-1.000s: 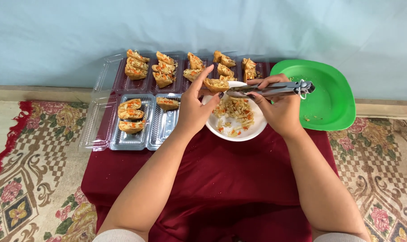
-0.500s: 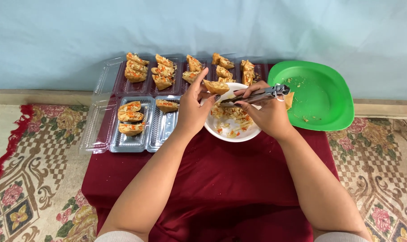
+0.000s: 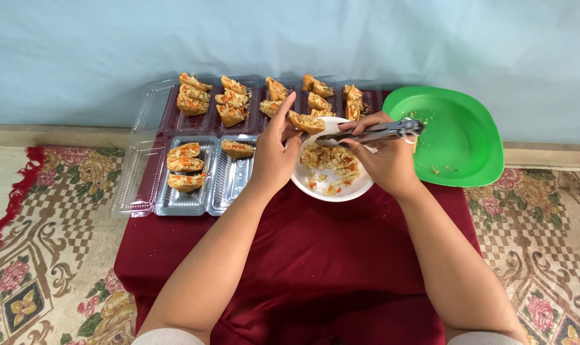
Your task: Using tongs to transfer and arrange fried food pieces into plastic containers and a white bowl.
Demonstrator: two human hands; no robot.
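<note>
Left hand (image 3: 274, 153) pinches a filled pastry piece (image 3: 306, 122) between thumb and fingertips, holding it over the far rim of the white bowl (image 3: 360, 187). Right hand (image 3: 382, 160) is closed around metal tongs (image 3: 373, 134), which lie roughly level, tips pointing left at the pastry's open side, handle end out to the right over the near-left edge of the green plate (image 3: 459, 137). Can't tell if the tong tips carry any filling.

Bowl sits on the dark red cloth (image 3: 303, 255), between both hands, holding shredded vegetable filling (image 3: 331, 166).

Left of the bowl: clear plastic tray (image 3: 200, 198) with three filled pieces in its left compartment, one in the next. Far row: another clear tray (image 3: 168, 118) with more filled pieces, spanning from left to just beside the plate. Green plate has only crumbs. Patterned rug (image 3: 47, 211) under everything, pale blue wall (image 3: 290, 38) at the far side.
</note>
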